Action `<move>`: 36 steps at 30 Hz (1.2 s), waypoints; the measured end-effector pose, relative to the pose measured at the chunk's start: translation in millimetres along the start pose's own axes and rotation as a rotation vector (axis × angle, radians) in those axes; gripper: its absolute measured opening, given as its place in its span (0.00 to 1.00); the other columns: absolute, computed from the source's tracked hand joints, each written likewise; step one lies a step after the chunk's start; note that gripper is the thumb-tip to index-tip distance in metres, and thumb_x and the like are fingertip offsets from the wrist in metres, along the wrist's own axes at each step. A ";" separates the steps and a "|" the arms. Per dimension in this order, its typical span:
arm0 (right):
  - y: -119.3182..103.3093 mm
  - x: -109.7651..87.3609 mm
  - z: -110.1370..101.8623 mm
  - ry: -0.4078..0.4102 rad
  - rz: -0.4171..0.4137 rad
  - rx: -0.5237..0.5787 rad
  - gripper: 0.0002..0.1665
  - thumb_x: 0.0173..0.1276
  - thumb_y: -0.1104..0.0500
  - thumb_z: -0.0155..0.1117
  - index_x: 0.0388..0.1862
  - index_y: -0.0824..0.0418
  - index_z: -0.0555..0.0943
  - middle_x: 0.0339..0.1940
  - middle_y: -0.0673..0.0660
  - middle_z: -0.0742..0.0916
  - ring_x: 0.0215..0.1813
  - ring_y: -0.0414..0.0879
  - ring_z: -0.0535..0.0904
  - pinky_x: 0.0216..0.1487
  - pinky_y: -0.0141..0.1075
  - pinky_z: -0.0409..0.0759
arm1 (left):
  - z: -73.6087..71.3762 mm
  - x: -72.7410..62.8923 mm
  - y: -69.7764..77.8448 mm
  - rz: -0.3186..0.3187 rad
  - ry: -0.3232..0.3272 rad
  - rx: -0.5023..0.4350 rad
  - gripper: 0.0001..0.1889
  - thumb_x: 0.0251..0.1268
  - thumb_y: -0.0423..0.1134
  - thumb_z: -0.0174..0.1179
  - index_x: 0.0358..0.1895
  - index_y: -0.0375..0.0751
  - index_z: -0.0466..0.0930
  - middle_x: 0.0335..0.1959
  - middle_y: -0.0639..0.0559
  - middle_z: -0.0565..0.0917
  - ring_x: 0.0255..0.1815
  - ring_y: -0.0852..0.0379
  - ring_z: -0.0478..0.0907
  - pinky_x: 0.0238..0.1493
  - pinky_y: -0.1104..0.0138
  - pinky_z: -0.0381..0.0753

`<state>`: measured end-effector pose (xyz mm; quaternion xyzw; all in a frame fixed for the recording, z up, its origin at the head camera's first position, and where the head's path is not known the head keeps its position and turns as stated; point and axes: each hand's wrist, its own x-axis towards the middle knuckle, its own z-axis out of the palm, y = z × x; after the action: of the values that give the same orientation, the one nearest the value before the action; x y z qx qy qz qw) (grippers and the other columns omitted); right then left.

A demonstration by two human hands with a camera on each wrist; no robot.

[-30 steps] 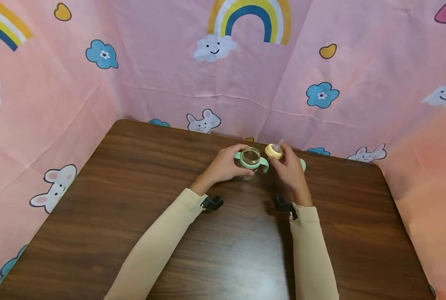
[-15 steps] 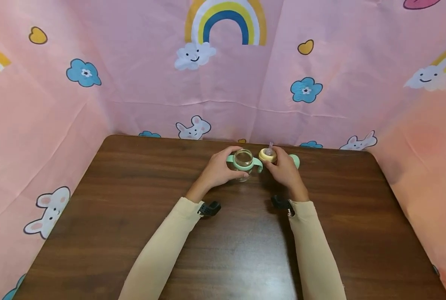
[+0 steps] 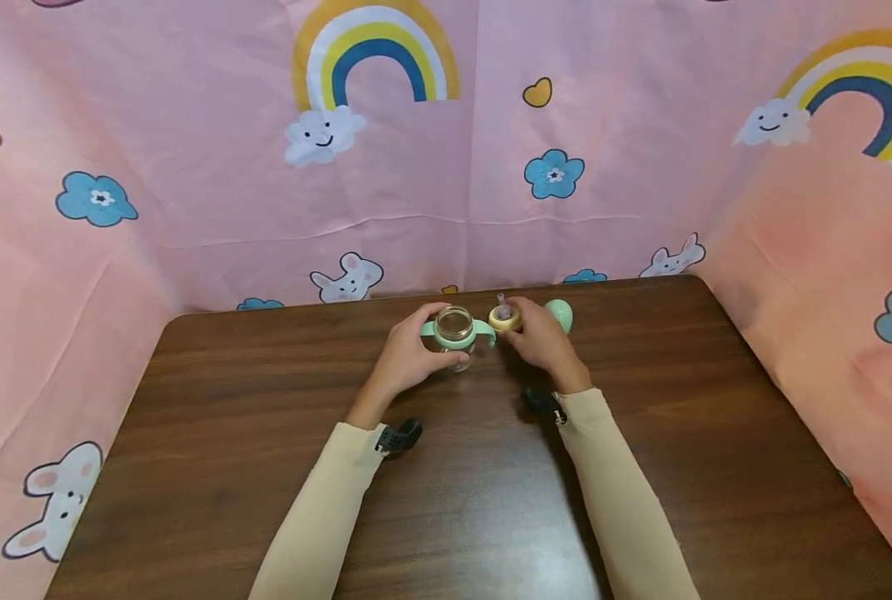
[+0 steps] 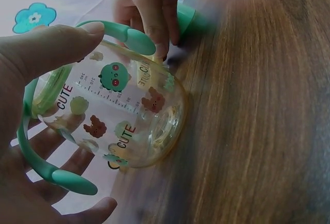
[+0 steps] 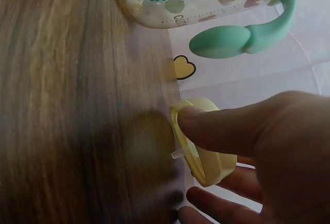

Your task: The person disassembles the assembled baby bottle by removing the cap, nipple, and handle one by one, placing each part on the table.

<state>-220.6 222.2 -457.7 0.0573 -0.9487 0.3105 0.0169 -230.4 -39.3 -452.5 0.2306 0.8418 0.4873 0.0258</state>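
My left hand (image 3: 404, 354) grips a clear baby bottle (image 4: 118, 100) with mint-green handles, thumb in front and fingers behind. The bottle stands upright on the table, its mouth uncovered. Printed animals, the word CUTE and a measuring scale show on its wall. Just right of it, my right hand (image 3: 543, 337) pinches a pale yellow bottle collar (image 5: 216, 159) between thumb and fingers. In the head view a clear teat (image 3: 503, 305) points up from the collar; a translucent tube (image 5: 178, 154) pokes from its underside in the right wrist view.
A mint-green dome cap (image 3: 560, 314) sits behind the right hand, near the table's back edge. The brown wooden table (image 3: 266, 467) meets a pink printed cloth (image 3: 416, 183) at the back and sides. Black wrist devices (image 3: 399, 436) sit on both cuffs.
The tilted collar has come down and is level now, teat upward, beside the bottle. The left hand keeps its grip on the bottle. The head view has swung right, and more of the cap shows.
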 end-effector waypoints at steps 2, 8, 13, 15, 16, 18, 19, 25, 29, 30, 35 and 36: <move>0.8 0.3 -0.2 -0.005 0.006 -0.009 0.37 0.77 0.63 0.75 0.78 0.73 0.73 0.70 0.72 0.83 0.71 0.66 0.80 0.73 0.57 0.75 | 0.8 0.2 -0.2 0.000 0.001 -0.001 0.46 0.53 0.45 0.89 0.76 0.43 0.78 0.69 0.47 0.84 0.71 0.45 0.78 0.74 0.46 0.72; -3.1 3.1 0.1 -0.010 0.035 -0.019 0.39 0.75 0.62 0.77 0.80 0.70 0.72 0.72 0.70 0.83 0.71 0.65 0.80 0.72 0.57 0.77 | -2.3 -1.8 -0.8 -0.012 0.008 0.004 0.45 0.53 0.46 0.89 0.76 0.45 0.78 0.70 0.47 0.84 0.71 0.45 0.78 0.74 0.45 0.72; -10.1 5.8 4.3 -0.047 0.038 0.001 0.40 0.75 0.60 0.77 0.80 0.69 0.71 0.71 0.70 0.83 0.70 0.65 0.81 0.70 0.56 0.78 | -8.4 -8.5 -4.8 -0.037 0.031 0.030 0.45 0.53 0.43 0.89 0.76 0.43 0.77 0.70 0.46 0.84 0.71 0.44 0.78 0.73 0.43 0.72; -10.0 4.4 3.0 -0.042 0.042 0.007 0.40 0.74 0.61 0.78 0.79 0.69 0.72 0.70 0.69 0.84 0.69 0.64 0.81 0.70 0.57 0.78 | -7.6 -8.1 -4.1 -0.031 0.023 0.031 0.46 0.53 0.43 0.89 0.76 0.43 0.77 0.70 0.46 0.84 0.71 0.44 0.78 0.73 0.43 0.72; -9.4 3.2 1.7 -0.032 0.049 0.011 0.39 0.73 0.61 0.79 0.78 0.69 0.73 0.70 0.69 0.84 0.69 0.64 0.81 0.70 0.57 0.78 | -6.5 -7.1 -3.1 -0.021 0.015 0.028 0.46 0.53 0.43 0.89 0.76 0.43 0.77 0.70 0.46 0.84 0.71 0.44 0.78 0.73 0.44 0.72; -6.8 1.0 -1.2 -0.010 0.058 0.014 0.39 0.71 0.62 0.80 0.77 0.69 0.75 0.69 0.69 0.85 0.68 0.64 0.82 0.69 0.57 0.78 | -3.7 -4.0 -1.1 0.000 -0.002 0.018 0.46 0.53 0.44 0.89 0.76 0.43 0.77 0.70 0.46 0.84 0.71 0.45 0.78 0.74 0.45 0.72; -5.3 0.1 -2.3 -0.002 0.060 0.012 0.39 0.71 0.62 0.81 0.76 0.69 0.75 0.68 0.69 0.85 0.67 0.64 0.82 0.69 0.57 0.78 | -2.5 -2.7 -0.1 0.007 -0.006 0.014 0.46 0.53 0.44 0.89 0.76 0.43 0.77 0.70 0.46 0.84 0.71 0.45 0.78 0.74 0.45 0.73; -3.0 -1.9 -6.8 -0.009 0.035 0.014 0.41 0.68 0.63 0.82 0.76 0.69 0.75 0.69 0.69 0.84 0.67 0.65 0.81 0.70 0.57 0.77 | -2.1 -2.4 3.7 0.001 0.005 0.012 0.46 0.52 0.43 0.90 0.76 0.41 0.77 0.69 0.46 0.84 0.71 0.45 0.78 0.74 0.46 0.73; -6.8 -3.4 -12.4 -0.005 0.031 0.007 0.43 0.66 0.62 0.82 0.77 0.70 0.75 0.70 0.70 0.84 0.69 0.65 0.80 0.71 0.58 0.76 | -3.1 -3.2 4.6 0.007 0.000 0.010 0.46 0.53 0.43 0.89 0.76 0.40 0.77 0.70 0.46 0.83 0.72 0.45 0.78 0.75 0.46 0.72; -7.9 -3.8 -13.9 -0.008 0.027 0.008 0.43 0.66 0.62 0.81 0.77 0.70 0.75 0.71 0.70 0.83 0.70 0.66 0.80 0.71 0.58 0.76 | -3.4 -3.5 4.7 0.006 0.000 0.010 0.46 0.53 0.43 0.89 0.76 0.40 0.77 0.70 0.46 0.83 0.72 0.45 0.78 0.75 0.46 0.72; -14.3 -8.2 -26.8 -0.017 0.005 0.012 0.42 0.66 0.63 0.80 0.76 0.71 0.76 0.74 0.70 0.81 0.74 0.66 0.77 0.74 0.59 0.74 | -5.1 -3.5 3.4 -0.008 -0.004 0.016 0.47 0.52 0.43 0.90 0.77 0.43 0.77 0.69 0.47 0.84 0.69 0.45 0.79 0.72 0.45 0.75; -16.2 -9.3 -30.6 -0.010 -0.001 0.010 0.41 0.66 0.63 0.80 0.76 0.71 0.77 0.74 0.70 0.81 0.74 0.67 0.76 0.75 0.60 0.73 | -5.6 -3.0 3.5 -0.008 -0.006 0.014 0.47 0.52 0.44 0.90 0.77 0.43 0.77 0.69 0.48 0.84 0.69 0.45 0.80 0.72 0.45 0.75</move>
<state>-209.5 228.3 -424.2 0.0595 -0.9472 0.3149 0.0122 -228.0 -43.7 -447.2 0.2289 0.8461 0.4805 0.0287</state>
